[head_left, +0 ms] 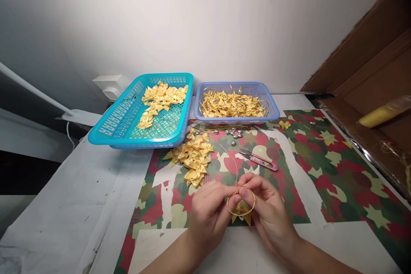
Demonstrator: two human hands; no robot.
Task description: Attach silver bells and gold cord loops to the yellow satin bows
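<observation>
Lower centre: left hand (pixel 207 212) and right hand (pixel 268 209) both pinch the gold cord (pixel 254 200) - looped around a yellow bow (pixel 241 210), likely for control. Snips (pixel 260 160) lie just above - probably kept handy.

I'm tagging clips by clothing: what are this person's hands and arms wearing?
Both are bare: the left hand and right hand show no gloves, rings or wristbands, and the forearms are uncovered down to the picture's lower edge, with no sleeve in view.
</observation>
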